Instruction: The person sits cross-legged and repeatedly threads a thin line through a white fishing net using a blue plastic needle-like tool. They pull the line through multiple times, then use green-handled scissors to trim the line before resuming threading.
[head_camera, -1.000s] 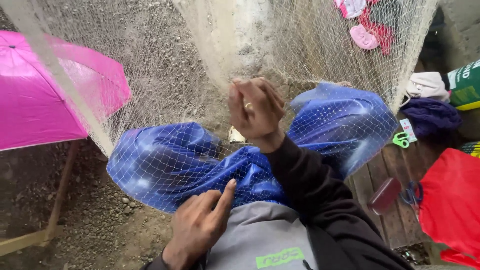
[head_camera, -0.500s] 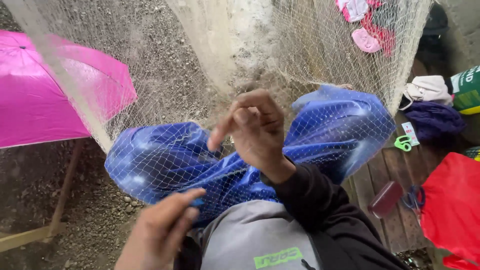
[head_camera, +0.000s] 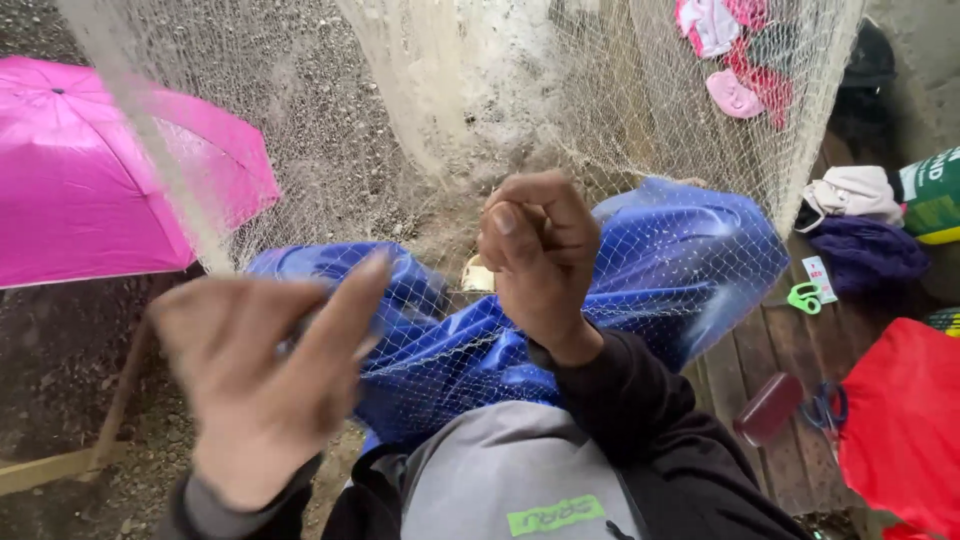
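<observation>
A pale fine net (head_camera: 620, 110) hangs down across the whole scene and drapes over the person's lap, which is covered by a shiny blue sheet (head_camera: 690, 250). The right hand (head_camera: 540, 255) is raised in front of the net, its grip pinched together on the mesh. The left hand (head_camera: 265, 385) is blurred, low and to the left, fingers half curled; whether its grip holds anything I cannot tell. Below lies gravelly ground, with wooden planks (head_camera: 745, 365) to the right. A pink umbrella (head_camera: 90, 190) stands open at left. On the right lie green scissors (head_camera: 803, 297), a purple cloth (head_camera: 868, 252) and a red cloth (head_camera: 905, 420).
</observation>
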